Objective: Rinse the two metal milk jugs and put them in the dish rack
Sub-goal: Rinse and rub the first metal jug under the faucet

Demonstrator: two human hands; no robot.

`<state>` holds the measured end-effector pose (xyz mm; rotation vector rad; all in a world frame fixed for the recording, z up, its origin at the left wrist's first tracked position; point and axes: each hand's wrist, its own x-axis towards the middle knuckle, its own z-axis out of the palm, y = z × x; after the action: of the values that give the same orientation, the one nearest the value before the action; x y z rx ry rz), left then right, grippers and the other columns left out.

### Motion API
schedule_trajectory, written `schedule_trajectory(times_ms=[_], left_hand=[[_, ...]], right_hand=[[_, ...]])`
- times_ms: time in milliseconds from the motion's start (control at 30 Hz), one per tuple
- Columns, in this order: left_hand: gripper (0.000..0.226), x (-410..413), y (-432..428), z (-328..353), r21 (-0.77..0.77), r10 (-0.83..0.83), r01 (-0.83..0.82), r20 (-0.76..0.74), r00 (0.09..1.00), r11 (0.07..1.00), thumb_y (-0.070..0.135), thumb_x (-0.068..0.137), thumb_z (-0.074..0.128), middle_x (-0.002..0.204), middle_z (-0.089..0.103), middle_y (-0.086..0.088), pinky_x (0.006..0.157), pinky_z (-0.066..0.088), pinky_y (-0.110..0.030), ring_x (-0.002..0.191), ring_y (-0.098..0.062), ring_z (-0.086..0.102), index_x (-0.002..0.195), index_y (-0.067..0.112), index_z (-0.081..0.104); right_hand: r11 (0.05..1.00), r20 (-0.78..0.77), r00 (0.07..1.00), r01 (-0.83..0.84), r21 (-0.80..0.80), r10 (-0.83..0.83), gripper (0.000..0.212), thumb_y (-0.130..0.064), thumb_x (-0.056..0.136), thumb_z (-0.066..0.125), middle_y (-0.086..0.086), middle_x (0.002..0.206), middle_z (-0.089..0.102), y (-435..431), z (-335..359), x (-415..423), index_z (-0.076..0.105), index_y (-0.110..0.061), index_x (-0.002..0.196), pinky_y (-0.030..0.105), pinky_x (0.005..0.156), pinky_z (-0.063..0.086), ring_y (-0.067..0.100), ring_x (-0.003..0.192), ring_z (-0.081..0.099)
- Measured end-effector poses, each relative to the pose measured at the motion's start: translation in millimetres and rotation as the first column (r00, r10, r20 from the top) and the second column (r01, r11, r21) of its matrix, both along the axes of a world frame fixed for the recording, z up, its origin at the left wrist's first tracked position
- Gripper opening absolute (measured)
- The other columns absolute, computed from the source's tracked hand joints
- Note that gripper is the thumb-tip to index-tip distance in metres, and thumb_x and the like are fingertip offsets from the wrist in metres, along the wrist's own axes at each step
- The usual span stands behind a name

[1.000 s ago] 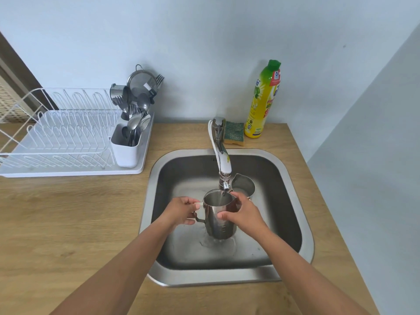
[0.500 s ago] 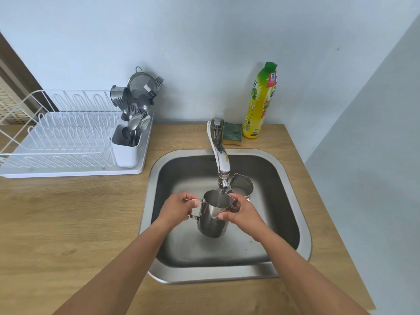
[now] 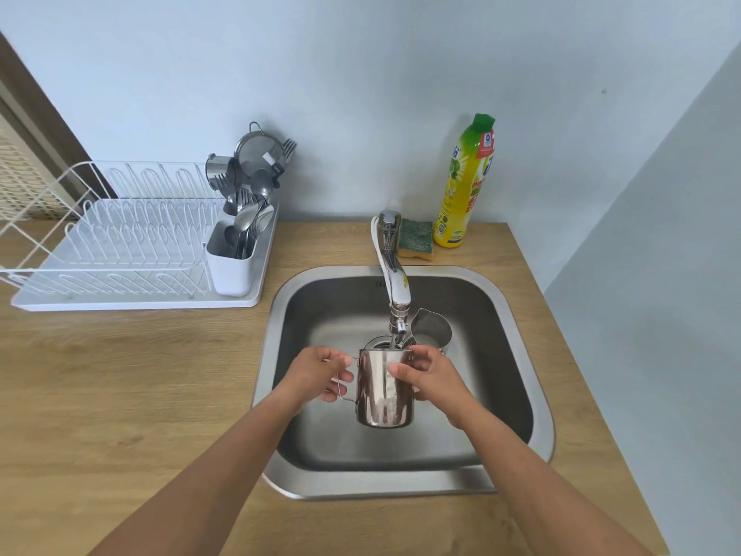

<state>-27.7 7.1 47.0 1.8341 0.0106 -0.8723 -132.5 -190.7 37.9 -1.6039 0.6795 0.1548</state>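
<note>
I hold a shiny metal milk jug (image 3: 383, 391) above the steel sink (image 3: 517, 311), its rim just below the tap spout (image 3: 398, 317). My left hand (image 3: 318, 373) grips the wire handle on the jug's left side. My right hand (image 3: 431, 377) clasps the jug's right wall near the rim. A thin stream of water falls from the spout behind the rim. The second metal jug (image 3: 431, 331) stands in the sink behind and to the right of the tap. The white dish rack (image 3: 120, 250) sits on the counter at the left.
A white cutlery holder (image 3: 232, 266) full of spoons, forks and a strainer stands at the rack's right end. A green sponge (image 3: 417, 238) and a yellow dish soap bottle (image 3: 467, 182) stand behind the sink. A wall runs along the right of the wooden counter (image 3: 132, 395).
The jug has risen from the sink floor and turned more upright in my hands, its mouth no longer visible from above. Both hands keep their hold.
</note>
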Motion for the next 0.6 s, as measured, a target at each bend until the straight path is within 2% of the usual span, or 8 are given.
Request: schedule_trajectory(times_ms=[67,133,233,333,467,600], left_hand=[[0.016,-1.4,-0.9,-1.8,-0.005,0.028,-0.028,-0.025,0.999,1.0,0.022,0.095,0.06,0.08,0.071,-0.011,0.055,0.053,-0.029,0.058,-0.025,0.062,0.103,0.009,0.062],[0.015,-1.8,-1.9,-3.0,-0.004,0.056,-0.057,-0.049,0.997,0.998,0.024,0.095,0.061,0.077,0.07,-0.012,0.052,0.055,-0.03,0.053,-0.024,0.061,0.101,0.01,0.06],[0.014,-0.3,-4.2,-4.5,-0.015,0.09,-0.092,-0.117,0.989,0.996,0.022,0.094,0.062,0.073,0.066,-0.012,0.049,0.058,-0.033,0.046,-0.021,0.059,0.096,0.008,0.059],[0.017,2.2,-6.2,-6.9,-0.007,0.114,-0.116,-0.155,0.981,0.993,0.023,0.094,0.062,0.069,0.063,-0.01,0.047,0.058,-0.033,0.046,-0.018,0.057,0.096,0.006,0.061],[0.017,5.4,-6.2,-9.8,0.003,0.151,-0.154,-0.196,0.969,0.988,0.021,0.093,0.064,0.069,0.062,-0.009,0.044,0.058,-0.03,0.046,-0.016,0.055,0.091,0.005,0.061],[0.019,8.5,-7.4,-13.4,0.002,0.19,-0.195,-0.242,0.951,0.981,0.017,0.093,0.064,0.073,0.065,-0.011,0.045,0.058,-0.03,0.053,-0.018,0.058,0.101,0.0,0.062]], right_hand=[[1.0,-0.027,1.0,0.01,0.008,-0.009,0.053,-0.037,0.078,0.079,0.005,0.106,0.07,1.8,-2.3,1.2,0.055,-0.017,0.12,0.039,0.07,0.058,0.019,0.09,0.068],[1.0,-0.064,0.998,0.008,0.005,-0.008,0.055,-0.047,0.077,0.077,0.007,0.106,0.07,2.2,-6.1,3.1,0.056,-0.018,0.119,0.044,0.07,0.059,0.023,0.087,0.069],[1.0,-0.142,0.99,0.02,0.02,-0.017,0.061,-0.056,0.077,0.071,0.01,0.103,0.071,2.9,-10.0,6.5,0.054,-0.019,0.123,0.034,0.057,0.058,0.024,0.075,0.069],[0.999,-0.194,0.981,0.021,0.041,-0.013,0.054,-0.058,0.082,0.066,0.011,0.091,0.068,6.2,-10.5,9.6,0.06,-0.016,0.116,0.029,0.049,0.053,0.023,0.063,0.064],[0.997,-0.265,0.964,0.012,0.073,0.008,0.051,-0.057,0.085,0.062,0.008,0.078,0.064,8.4,-11.8,16.7,0.065,-0.008,0.101,0.031,0.049,0.055,0.022,0.056,0.062],[0.995,-0.325,0.945,0.009,0.095,0.023,0.047,-0.056,0.088,0.057,0.008,0.07,0.065,7.7,-17.0,22.9,0.064,-0.01,0.095,0.034,0.051,0.057,0.023,0.056,0.064]])
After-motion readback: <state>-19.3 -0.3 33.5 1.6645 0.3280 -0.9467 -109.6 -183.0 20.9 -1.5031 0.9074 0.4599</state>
